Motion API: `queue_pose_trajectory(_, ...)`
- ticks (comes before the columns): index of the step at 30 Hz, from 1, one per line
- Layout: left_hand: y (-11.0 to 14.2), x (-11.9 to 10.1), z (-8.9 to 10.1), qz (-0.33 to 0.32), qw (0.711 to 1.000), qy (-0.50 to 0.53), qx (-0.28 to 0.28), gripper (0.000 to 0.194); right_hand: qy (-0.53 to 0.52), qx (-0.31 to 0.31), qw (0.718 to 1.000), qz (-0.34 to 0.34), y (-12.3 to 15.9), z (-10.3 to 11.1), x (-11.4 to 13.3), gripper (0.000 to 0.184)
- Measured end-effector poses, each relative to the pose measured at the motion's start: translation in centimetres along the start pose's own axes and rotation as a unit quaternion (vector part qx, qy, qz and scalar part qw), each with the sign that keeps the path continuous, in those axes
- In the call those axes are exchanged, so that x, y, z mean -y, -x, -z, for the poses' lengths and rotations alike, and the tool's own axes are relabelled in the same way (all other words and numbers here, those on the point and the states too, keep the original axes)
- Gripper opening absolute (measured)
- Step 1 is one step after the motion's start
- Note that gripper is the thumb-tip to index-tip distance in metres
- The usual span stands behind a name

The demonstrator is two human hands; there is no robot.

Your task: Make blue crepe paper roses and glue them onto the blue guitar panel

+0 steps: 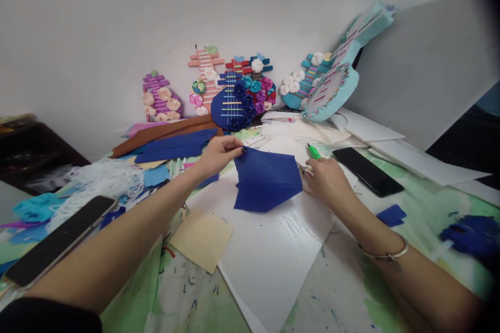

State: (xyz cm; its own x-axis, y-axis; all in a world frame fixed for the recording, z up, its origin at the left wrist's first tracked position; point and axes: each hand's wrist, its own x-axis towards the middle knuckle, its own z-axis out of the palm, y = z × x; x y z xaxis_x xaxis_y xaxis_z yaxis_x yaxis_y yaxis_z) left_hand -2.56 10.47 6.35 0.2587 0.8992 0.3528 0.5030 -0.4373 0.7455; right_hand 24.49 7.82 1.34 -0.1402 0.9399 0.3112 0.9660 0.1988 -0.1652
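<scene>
My left hand (219, 155) pinches the upper left corner of a dark blue foam sheet (265, 179) and holds it a little above a large white sheet (265, 255). My right hand (326, 179) is closed at the blue sheet's right edge. It grips a pair of metal scissors (304, 170), and a green marker (313, 152) sticks out above its fingers. A silver bangle (386, 255) is on my right wrist.
Black phones lie at the left (58, 239) and the right (367, 170). A tan square (202, 239) sits near the white sheet. Blue scraps (391, 214), white yarn (103, 179) and more blue foam (174, 146) are scattered around. Guitar-shaped crafts (238, 96) lean on the wall.
</scene>
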Motion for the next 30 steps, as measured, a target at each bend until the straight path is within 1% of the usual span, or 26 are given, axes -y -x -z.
queue_pose_trajectory(1, -0.3, -0.9, 0.4, 0.003, 1.000, 0.016, -0.007, 0.025, -0.062, -0.042, 0.997, 0.019, 0.0, 0.1, 0.1, 0.027)
queue_pose_trajectory(2, -0.5, -1.7, 0.8, 0.005, 1.000, 0.028, -0.011, 0.028, -0.151, -0.075, 0.985, 0.039, 0.0, 0.1, 0.3, 0.030)
queue_pose_trajectory(3, -0.8, -2.4, 1.2, 0.008, 0.999, 0.036, -0.020, 0.029, -0.260, -0.083, 0.960, 0.055, 0.1, 0.0, 0.5, 0.034)
queue_pose_trajectory(4, -1.0, -3.0, 1.5, 0.012, 0.999, 0.041, -0.030, 0.031, -0.378, -0.060, 0.922, 0.060, 0.2, -0.1, 0.8, 0.039)
queue_pose_trajectory(5, -1.2, -3.4, 1.7, 0.017, 0.998, 0.042, -0.043, 0.031, -0.483, -0.014, 0.874, 0.056, 0.3, -0.2, 1.1, 0.044)
queue_pose_trajectory(6, -1.4, -3.5, 1.8, 0.024, 0.997, 0.040, -0.058, 0.031, -0.562, 0.044, 0.825, 0.044, 0.5, -0.3, 1.5, 0.049)
queue_pose_trajectory(7, -1.5, -3.6, 1.9, 0.030, 0.996, 0.035, -0.074, 0.031, -0.613, 0.094, 0.784, 0.027, 0.7, -0.5, 1.8, 0.050)
queue_pose_trajectory(8, -1.6, -3.4, 1.9, 0.035, 0.995, 0.026, -0.090, 0.030, -0.634, 0.126, 0.763, 0.014, 0.9, -0.6, 2.2, 0.046)
queue_pose_trajectory(10, -1.6, -2.8, 1.9, 0.043, 0.992, 0.003, -0.121, 0.028, -0.661, 0.169, 0.731, -0.013, 1.3, -0.6, 2.6, 0.041)
queue_pose_trajectory(11, -1.6, -2.3, 1.8, 0.047, 0.990, -0.010, -0.133, 0.027, -0.677, 0.190, 0.711, -0.024, 1.4, -0.5, 2.7, 0.042)
queue_pose_trajectory(13, -1.4, -1.2, 1.8, 0.055, 0.986, -0.041, -0.150, 0.027, -0.716, 0.241, 0.653, -0.045, 1.6, -0.2, 2.8, 0.054)
queue_pose_trajectory(14, -1.4, -0.6, 1.7, 0.060, 0.984, -0.058, -0.157, 0.026, -0.729, 0.263, 0.630, -0.048, 1.6, 0.1, 2.8, 0.059)
queue_pose_trajectory(15, -1.3, 0.0, 1.7, 0.066, 0.981, -0.077, -0.163, 0.025, -0.735, 0.284, 0.614, -0.047, 1.7, 0.3, 2.9, 0.061)
queue_pose_trajectory(16, -1.3, 0.6, 1.7, 0.071, 0.978, -0.098, -0.168, 0.024, -0.732, 0.299, 0.611, -0.044, 1.7, 0.5, 2.9, 0.062)
queue_pose_trajectory(17, -1.2, 1.2, 1.6, 0.076, 0.975, -0.118, -0.172, 0.022, -0.719, 0.310, 0.620, -0.041, 1.7, 0.6, 3.0, 0.061)
queue_pose_trajectory(18, -1.1, 1.8, 1.5, 0.080, 0.972, -0.138, -0.173, 0.020, -0.702, 0.313, 0.639, -0.038, 1.8, 0.7, 3.2, 0.061)
queue_pose_trajectory(20, -1.0, 2.7, 1.3, 0.087, 0.966, -0.174, -0.172, 0.016, -0.658, 0.308, 0.686, -0.041, 1.9, 0.5, 3.5, 0.059)
queue_pose_trajectory(22, -0.8, 3.6, 1.0, 0.091, 0.960, -0.207, -0.166, 0.012, -0.619, 0.292, 0.727, -0.057, 1.8, -0.1, 3.7, 0.050)
queue_pose_trajectory(24, -0.7, 4.5, 0.8, 0.096, 0.955, -0.235, -0.152, 0.010, -0.585, 0.281, 0.757, -0.074, 1.7, -0.9, 3.7, 0.042)
queue_pose_trajectory(27, -0.6, 5.9, 0.6, 0.108, 0.949, -0.269, -0.127, 0.020, -0.541, 0.283, 0.788, -0.078, 1.5, -1.8, 3.5, 0.042)
queue_pose_trajectory(30, -0.4, 7.2, 0.4, 0.115, 0.943, -0.293, -0.109, 0.027, -0.503, 0.286, 0.814, -0.050, 1.4, -2.1, 3.3, 0.045)
